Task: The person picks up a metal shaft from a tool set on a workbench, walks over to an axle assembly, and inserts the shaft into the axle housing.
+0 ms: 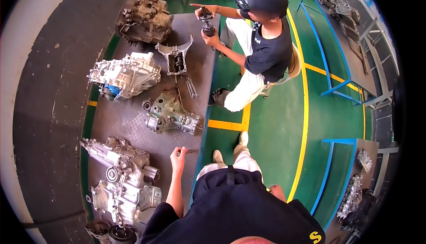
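My left hand [178, 155] is over the metal bench, closed around a slim metal tool [190, 150] that sticks out to the right. The tool is too small to name for sure. To its left lies a large silver gearbox [128, 186]; beyond it is a smaller greenish-grey gearbox housing [171, 113]. My right hand [278, 193] hangs beside my hip, away from the bench, its fingers mostly hidden.
Farther along the bench [126, 126] are several wrenches [191, 87], a fork-shaped bracket [175, 57], another silver gearbox [126, 75] and a brown gearbox [144, 19]. A seated co-worker [268, 44] holds a gear shaft [207, 24]. Blue-framed benches [328, 62] stand at right.
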`<action>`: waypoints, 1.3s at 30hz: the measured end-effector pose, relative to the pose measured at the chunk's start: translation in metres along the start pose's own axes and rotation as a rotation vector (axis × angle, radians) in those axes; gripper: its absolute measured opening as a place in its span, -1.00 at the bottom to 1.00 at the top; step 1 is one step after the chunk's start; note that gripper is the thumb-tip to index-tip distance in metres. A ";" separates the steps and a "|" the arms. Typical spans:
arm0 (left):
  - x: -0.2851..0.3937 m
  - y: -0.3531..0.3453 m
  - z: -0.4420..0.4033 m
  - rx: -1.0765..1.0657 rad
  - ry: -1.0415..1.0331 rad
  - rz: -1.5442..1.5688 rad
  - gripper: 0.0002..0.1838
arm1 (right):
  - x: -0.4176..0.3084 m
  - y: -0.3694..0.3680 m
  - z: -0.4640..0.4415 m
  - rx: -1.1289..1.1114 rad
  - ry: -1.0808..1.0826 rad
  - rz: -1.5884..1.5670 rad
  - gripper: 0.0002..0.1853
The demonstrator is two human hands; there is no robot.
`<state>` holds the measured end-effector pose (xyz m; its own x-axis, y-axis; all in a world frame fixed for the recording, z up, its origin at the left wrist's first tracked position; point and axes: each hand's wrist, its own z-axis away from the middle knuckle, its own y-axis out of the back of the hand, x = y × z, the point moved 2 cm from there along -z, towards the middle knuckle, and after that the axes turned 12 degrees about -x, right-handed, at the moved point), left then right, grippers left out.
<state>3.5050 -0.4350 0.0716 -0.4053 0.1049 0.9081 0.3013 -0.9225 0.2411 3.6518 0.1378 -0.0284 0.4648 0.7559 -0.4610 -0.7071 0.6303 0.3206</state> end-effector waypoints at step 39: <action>0.000 0.015 0.008 -0.198 -0.036 -0.331 -0.80 | -0.039 -0.017 -0.056 0.102 -0.316 -0.449 -0.67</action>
<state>3.5162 -0.4461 0.0783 -0.4211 0.4191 0.8044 -0.0148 -0.8899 0.4559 3.6155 0.0878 -0.0619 0.8570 0.4154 -0.3050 -0.3546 0.9048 0.2359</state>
